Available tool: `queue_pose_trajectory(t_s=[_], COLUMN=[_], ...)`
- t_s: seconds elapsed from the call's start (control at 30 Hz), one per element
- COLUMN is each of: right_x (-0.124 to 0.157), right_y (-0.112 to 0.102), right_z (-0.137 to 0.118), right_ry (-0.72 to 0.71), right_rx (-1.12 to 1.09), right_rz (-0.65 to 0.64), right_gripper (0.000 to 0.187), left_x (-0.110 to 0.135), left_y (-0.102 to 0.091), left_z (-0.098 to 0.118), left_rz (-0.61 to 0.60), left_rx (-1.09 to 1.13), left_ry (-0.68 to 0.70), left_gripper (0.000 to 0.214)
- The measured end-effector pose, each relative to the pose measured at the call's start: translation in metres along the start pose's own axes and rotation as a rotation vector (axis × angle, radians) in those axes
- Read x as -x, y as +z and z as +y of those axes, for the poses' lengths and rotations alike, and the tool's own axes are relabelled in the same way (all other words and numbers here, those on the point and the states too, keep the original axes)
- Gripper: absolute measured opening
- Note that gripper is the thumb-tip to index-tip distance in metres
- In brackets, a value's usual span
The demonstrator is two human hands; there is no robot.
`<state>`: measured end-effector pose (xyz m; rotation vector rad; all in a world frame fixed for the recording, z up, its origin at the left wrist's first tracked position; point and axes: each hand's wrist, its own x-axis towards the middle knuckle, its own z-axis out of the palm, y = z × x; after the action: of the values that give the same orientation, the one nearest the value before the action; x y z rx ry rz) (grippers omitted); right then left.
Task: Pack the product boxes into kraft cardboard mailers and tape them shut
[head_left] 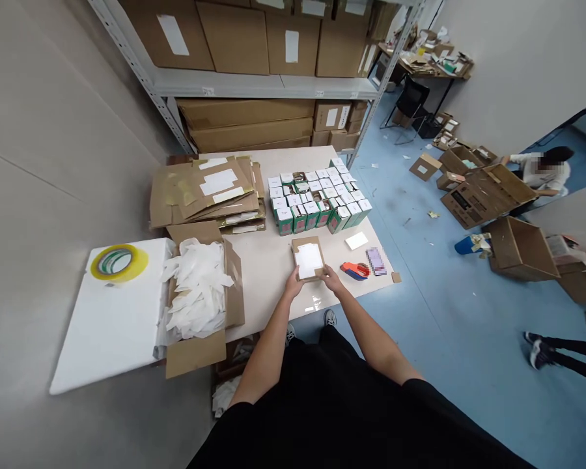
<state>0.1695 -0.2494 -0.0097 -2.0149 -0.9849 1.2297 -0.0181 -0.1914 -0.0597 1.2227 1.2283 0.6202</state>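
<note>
At 6 o'clock on the tabletop, left hand and right hand grip the edges of a kraft cardboard tray with a white card inside; looks like the insert step, next move calls for seating it flat.

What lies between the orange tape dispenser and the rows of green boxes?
In the head view, a small white card lies on the table between the dispenser and the green boxes.
</note>
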Motion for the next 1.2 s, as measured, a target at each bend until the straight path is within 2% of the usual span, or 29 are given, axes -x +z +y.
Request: queue_pose_trajectory(t_s=[0.07, 0.13, 0.23, 0.3, 0.37, 0.47, 0.6, 0.7, 0.8, 0.87, 0.97, 1.07, 1.2], right_x=[-0.003, -0.008, -0.017, -0.025, -0.035, -0.053, -0.087, -0.12, -0.155, -0.176, -0.2, -0.214, -0.215], right_y=[0.001, -0.005, -0.027, -0.049, -0.073, -0.11, -0.159, -0.193, -0.218, -0.227, -0.232, -0.227, -0.215], right_z=[0.009, 0.013, 0.008, 0.001, -0.006, -0.009, 0.008, 0.031, 0.054, 0.066, 0.078, 0.086, 0.09], right_ry=[-0.014, -0.039, -0.105, -0.162, -0.218, -0.293, -0.317, -0.204, -0.073, -0.035, -0.034, 0.0, -0.049], right_rx=[0.03, 0.029, 0.037, 0.063, 0.089, 0.085, 0.055, 0.117, 0.265, 0.374, 0.507, 0.581, 0.661], right_rz=[0.007, 0.033, 0.075, 0.107, 0.141, 0.181, 0.245, 0.262, 0.157, 0.077, -0.005, -0.09, -0.177], right_gripper=[0.072, 0.073, 0.071, 0.07, 0.07, 0.069, 0.067, 0.063, 0.061, 0.06, 0.05, 0.038, 0.037], left_x=[0.002, 0.002, -0.006, -0.017, -0.031, -0.056, -0.09, -0.116, -0.142, -0.159, -0.182, -0.197, -0.207], left_y=[0.008, 0.014, 0.022, 0.033, 0.05, 0.086, 0.139, 0.175, 0.208, 0.227, 0.252, 0.272, 0.288], left_z=[-0.004, 0.001, 0.026, 0.05, 0.075, 0.107, 0.125, 0.121, 0.106, 0.092, 0.069, 0.049, 0.034], left_rz=[-0.007, 0.063, 0.186, 0.203, 0.192, 0.167, 0.137, 0.118, 0.105, 0.119, 0.183, 0.228, 0.253], left_rx=[-0.021, -0.072, -0.17, -0.19, -0.184, -0.177, -0.165, -0.153, -0.161, -0.155, -0.08, 0.045, 0.109], left_ry=[-0.045, -0.025, 0.055, 0.104, 0.148, 0.179, 0.168, 0.108, -0.012, -0.117, -0.275, -0.413, -0.464], left_gripper=[0.077, 0.07, 0.059, 0.055, 0.054, 0.053, 0.05, 0.051, 0.053, 0.052, 0.052, 0.051, 0.05])
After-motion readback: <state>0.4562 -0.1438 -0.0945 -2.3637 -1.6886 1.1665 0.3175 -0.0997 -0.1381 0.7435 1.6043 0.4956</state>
